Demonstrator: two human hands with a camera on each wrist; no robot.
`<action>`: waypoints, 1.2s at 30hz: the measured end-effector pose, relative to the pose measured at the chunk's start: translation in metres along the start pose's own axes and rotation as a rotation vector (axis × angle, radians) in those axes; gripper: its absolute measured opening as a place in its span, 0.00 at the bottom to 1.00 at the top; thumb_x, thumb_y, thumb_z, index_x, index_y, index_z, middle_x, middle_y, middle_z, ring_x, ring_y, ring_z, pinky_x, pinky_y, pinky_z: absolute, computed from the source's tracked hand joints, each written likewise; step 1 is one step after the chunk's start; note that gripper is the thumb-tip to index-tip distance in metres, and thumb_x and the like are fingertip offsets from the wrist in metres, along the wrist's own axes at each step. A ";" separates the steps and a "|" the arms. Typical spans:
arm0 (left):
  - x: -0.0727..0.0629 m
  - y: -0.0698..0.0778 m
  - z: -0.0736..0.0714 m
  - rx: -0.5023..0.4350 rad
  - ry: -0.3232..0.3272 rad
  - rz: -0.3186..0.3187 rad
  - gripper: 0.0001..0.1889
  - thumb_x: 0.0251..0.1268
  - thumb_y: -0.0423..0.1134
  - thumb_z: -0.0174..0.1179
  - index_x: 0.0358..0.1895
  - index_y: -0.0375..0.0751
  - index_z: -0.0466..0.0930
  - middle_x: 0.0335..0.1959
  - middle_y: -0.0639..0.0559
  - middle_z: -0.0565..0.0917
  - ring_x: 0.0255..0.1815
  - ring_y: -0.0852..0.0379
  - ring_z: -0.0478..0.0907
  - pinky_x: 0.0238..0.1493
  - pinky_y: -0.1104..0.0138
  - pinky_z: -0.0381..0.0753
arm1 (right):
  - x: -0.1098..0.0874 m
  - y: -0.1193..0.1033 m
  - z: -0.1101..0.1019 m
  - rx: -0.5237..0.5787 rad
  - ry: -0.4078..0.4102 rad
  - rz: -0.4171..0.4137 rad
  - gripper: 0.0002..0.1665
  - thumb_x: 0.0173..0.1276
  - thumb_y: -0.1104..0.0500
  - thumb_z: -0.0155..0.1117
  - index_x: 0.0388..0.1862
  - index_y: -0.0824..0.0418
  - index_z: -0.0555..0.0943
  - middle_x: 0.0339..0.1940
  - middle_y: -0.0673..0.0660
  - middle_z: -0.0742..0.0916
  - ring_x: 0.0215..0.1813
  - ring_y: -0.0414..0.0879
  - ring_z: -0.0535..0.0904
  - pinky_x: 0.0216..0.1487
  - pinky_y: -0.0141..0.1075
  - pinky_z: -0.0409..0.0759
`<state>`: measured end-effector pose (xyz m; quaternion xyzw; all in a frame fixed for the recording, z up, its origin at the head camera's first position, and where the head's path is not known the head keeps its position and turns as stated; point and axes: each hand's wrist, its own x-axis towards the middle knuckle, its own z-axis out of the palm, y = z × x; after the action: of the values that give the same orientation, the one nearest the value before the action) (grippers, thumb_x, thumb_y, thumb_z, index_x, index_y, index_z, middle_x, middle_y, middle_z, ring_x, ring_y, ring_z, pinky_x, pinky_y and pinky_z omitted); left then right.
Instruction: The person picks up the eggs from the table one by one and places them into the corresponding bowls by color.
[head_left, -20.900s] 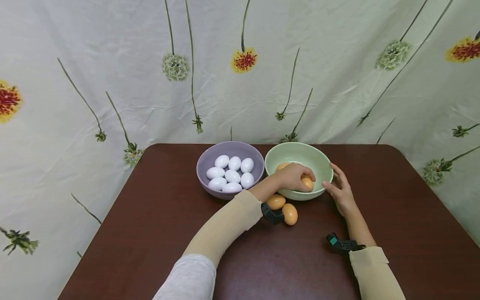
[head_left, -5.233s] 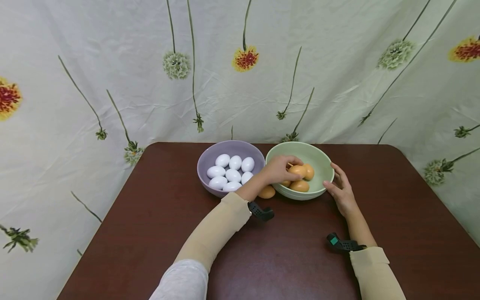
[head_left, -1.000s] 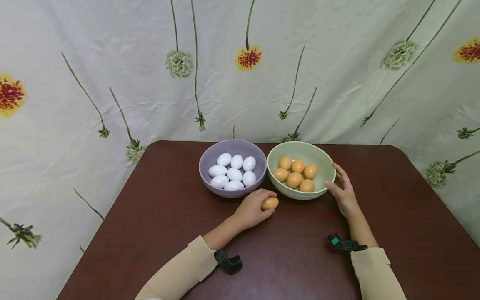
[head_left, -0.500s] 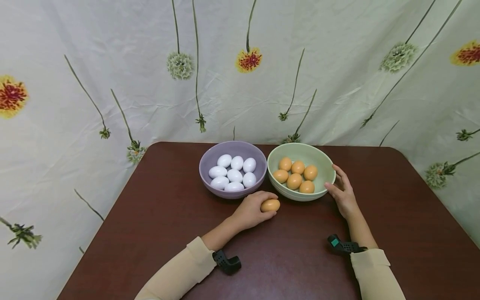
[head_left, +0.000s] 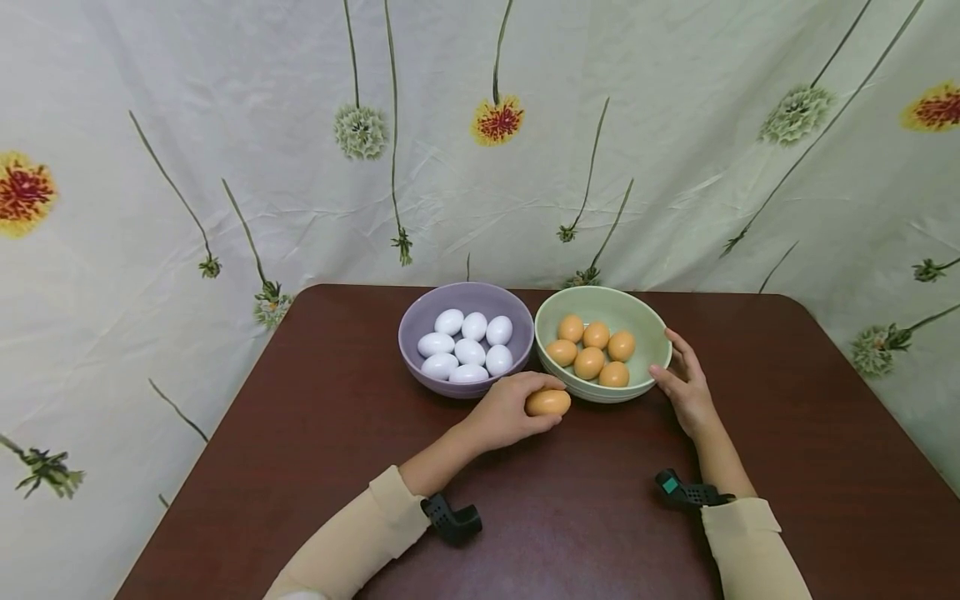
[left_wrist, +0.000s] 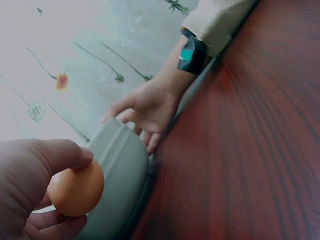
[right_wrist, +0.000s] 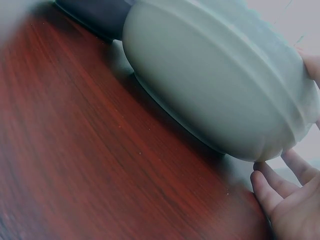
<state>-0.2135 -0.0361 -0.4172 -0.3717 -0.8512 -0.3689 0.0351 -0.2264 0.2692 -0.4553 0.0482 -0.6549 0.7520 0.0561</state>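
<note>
My left hand [head_left: 513,412] holds a brown egg [head_left: 550,403] between thumb and fingers, in front of the green bowl [head_left: 637,312]. In the left wrist view the egg [left_wrist: 77,189] overlaps the bowl's outer wall [left_wrist: 122,170]. My right hand [head_left: 686,383] grips the green bowl's right side, thumb at the rim and fingers along the outer wall, as the right wrist view shows of the bowl [right_wrist: 200,75] and hand [right_wrist: 295,200]. Several brown eggs [head_left: 589,362] lie inside this bowl.
A purple bowl [head_left: 411,321] with several white eggs [head_left: 469,352] stands close against the green bowl's left side. Both are near the back edge of the dark red-brown table [head_left: 570,517]. A flowered cloth [head_left: 675,150] hangs behind.
Several brown eggs have gathered in the green bowl since the earliest frame. Over the last second my left hand has lifted the brown egg slightly towards that bowl. My right hand stays put.
</note>
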 end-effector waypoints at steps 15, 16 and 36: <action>0.029 0.019 -0.010 0.018 -0.018 0.104 0.21 0.58 0.41 0.70 0.54 0.42 0.81 0.47 0.53 0.83 0.46 0.60 0.77 0.49 0.69 0.74 | 0.000 0.001 -0.002 -0.012 0.005 0.013 0.38 0.71 0.67 0.57 0.77 0.51 0.58 0.66 0.56 0.64 0.57 0.43 0.71 0.49 0.26 0.75; 0.031 0.020 -0.011 0.011 -0.018 0.110 0.21 0.58 0.41 0.70 0.55 0.42 0.81 0.48 0.52 0.83 0.47 0.59 0.78 0.50 0.69 0.74 | 0.000 0.001 -0.001 -0.012 0.003 0.013 0.38 0.71 0.67 0.57 0.77 0.51 0.58 0.66 0.56 0.64 0.57 0.44 0.71 0.49 0.26 0.75; 0.073 0.021 -0.006 -0.051 -0.058 0.015 0.21 0.58 0.41 0.70 0.55 0.44 0.81 0.50 0.53 0.83 0.45 0.60 0.77 0.49 0.73 0.72 | 0.001 0.001 -0.001 -0.030 0.002 0.016 0.39 0.71 0.67 0.56 0.77 0.51 0.57 0.67 0.57 0.63 0.56 0.42 0.71 0.50 0.26 0.74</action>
<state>-0.2534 0.0141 -0.3760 -0.3892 -0.8394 -0.3792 0.0038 -0.2270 0.2701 -0.4562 0.0413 -0.6664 0.7427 0.0513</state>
